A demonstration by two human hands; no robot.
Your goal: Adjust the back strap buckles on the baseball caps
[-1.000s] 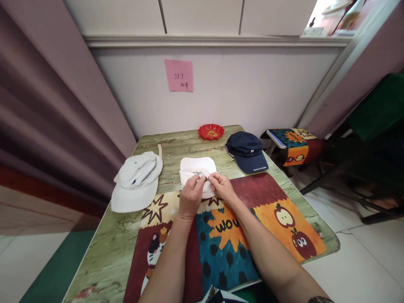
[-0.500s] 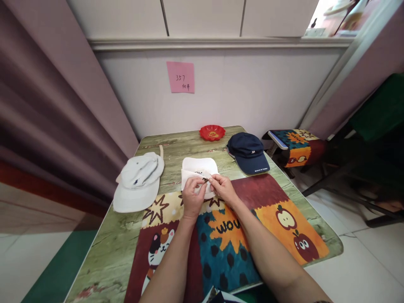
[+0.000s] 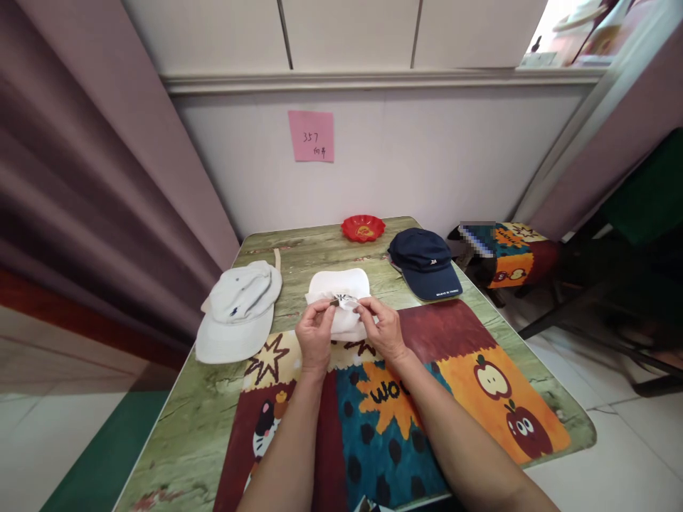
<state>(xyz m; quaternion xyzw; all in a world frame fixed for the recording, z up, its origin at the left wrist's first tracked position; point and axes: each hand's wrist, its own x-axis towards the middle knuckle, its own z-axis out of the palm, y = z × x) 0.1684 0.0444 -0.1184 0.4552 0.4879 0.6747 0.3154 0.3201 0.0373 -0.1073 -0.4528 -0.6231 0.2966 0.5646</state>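
A white baseball cap (image 3: 341, 281) lies in front of me, its brim toward the wall and dark lettering partly showing. My left hand (image 3: 316, 334) pinches the cap's strap at a small dark buckle near its left side. Facing it, my right hand (image 3: 383, 328) pinches the strap on the other side between thumb and finger. A short gap separates the two hands, and the strap's exact path between them is too small to make out. A pale grey cap (image 3: 240, 302) sits to the left; a navy cap (image 3: 424, 259) sits to the right.
A red scalloped dish (image 3: 363, 228) stands at the table's far side by the wall. A colourful printed mat (image 3: 395, 455) covers the near part of the wooden-patterned table (image 3: 176, 427). Beyond the right edge is a stool (image 3: 512, 249) with a similar cover.
My hands have drawn apart a little, the right one moving right along the strap. The whole view has shifted slightly; the other caps stay in place.
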